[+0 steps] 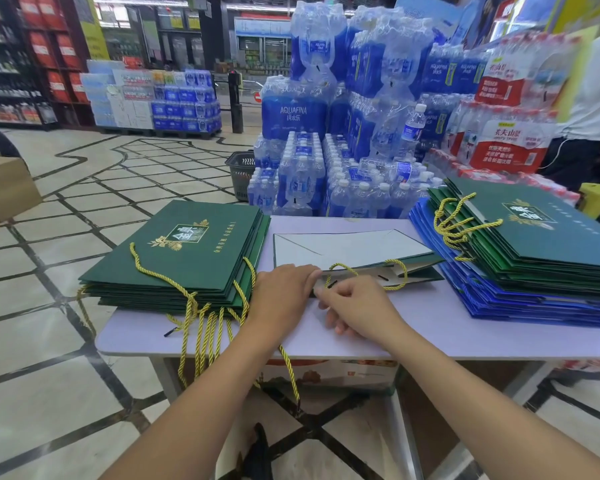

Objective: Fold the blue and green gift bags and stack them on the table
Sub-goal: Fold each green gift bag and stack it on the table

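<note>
A green gift bag [347, 251] lies flat in the middle of the white table [430, 327], its white inner fold facing up. My left hand [284, 292] presses on the bag's near left corner. My right hand [354, 306] pinches the near edge beside its yellow rope handle [395, 271]. A stack of folded green bags [187, 251] sits at the table's left, with yellow handles hanging over the edge. On the right is a stack of green bags [541, 233] lying on blue bags [520, 299].
Shrink-wrapped packs of water bottles [326, 181] stand piled just behind the table. A black shopping basket [241, 171] sits on the tiled floor at the back left. A cardboard box [4, 188] is at the far left. A person in white [593, 84] stands at the right.
</note>
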